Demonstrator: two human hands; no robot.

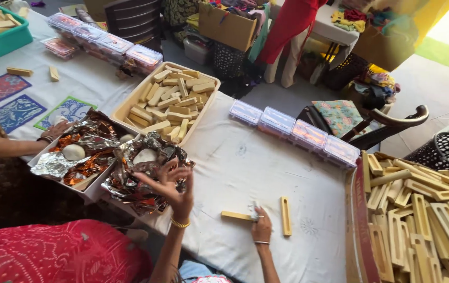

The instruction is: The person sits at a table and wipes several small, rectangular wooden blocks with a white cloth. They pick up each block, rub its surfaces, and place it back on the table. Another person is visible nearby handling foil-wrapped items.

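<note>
White-clothed table (245,162), right hand (261,229) on wooden block (236,215), foil-lined box (146,181) beside.

1. A cream tray (125,107) of pale wooden blocks sits at upper centre of the desk (245,157).
2. A teal bin (4,39) holds more blocks at upper left.
3. Clear lidded boxes (292,131) stand in a row right of centre.
4. Printed cloth pieces (17,111) lie at left.
5. A black basket (447,152) shows at the right edge.
</note>
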